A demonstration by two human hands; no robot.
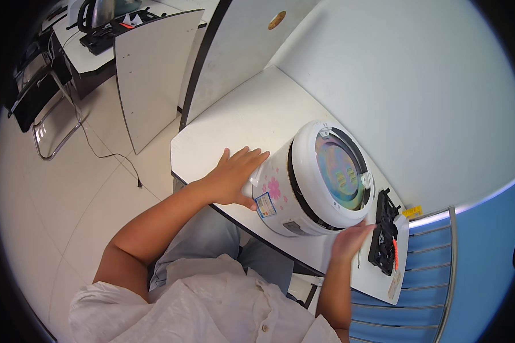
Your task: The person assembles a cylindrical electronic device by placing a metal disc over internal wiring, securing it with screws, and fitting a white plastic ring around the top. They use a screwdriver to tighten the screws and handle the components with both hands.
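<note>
A white rice cooker (283,194) with pink flower prints and a label sits on the white table (223,137). Its round end with an iridescent disc (340,174) faces up and to the right. A dark gap runs around the body below the white rim. My left hand (234,176) lies against the cooker's left side, fingers spread and thumb near the label. Beside the near right part of the rim is my right hand (349,243), its fingers stretched out, somewhat blurred and partly hidden.
A black tool case (384,234) with a red-handled tool (395,251) lies at the table's right end, near a thin screwdriver (359,258). A grey partition (234,63) rises behind. Metal rails (429,268) stand at right. A power cord (114,154) trails over the floor at left.
</note>
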